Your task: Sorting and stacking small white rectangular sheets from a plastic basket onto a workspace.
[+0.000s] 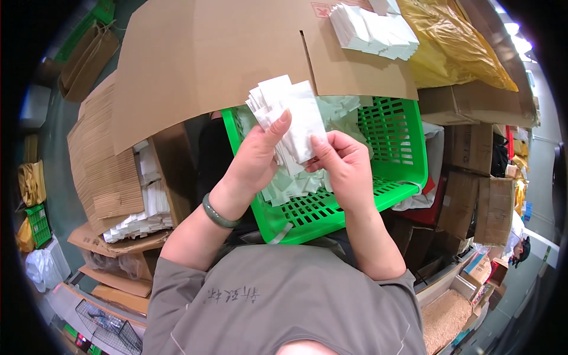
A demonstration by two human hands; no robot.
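Observation:
A fanned stack of white flat paper packets (305, 115) is held up in front of me. My left hand (254, 155) is closed around its left side, thumb resting on top. With thumb and fingers, my right hand (349, 168) pinches the lower right corner of the front packet. Both hands are over a green plastic basket (421, 148) with slotted walls. Inside it lie many loose white packets (290, 188), partly hidden by my hands and the stack.
A large cardboard sheet (201, 56) covers the far side, bearing neat stacks of white packets (374, 32). Beside it lies a yellow plastic bag (449, 50). An open carton with more white packets (148, 207) stands left. Cardboard boxes (458, 201) are piled right.

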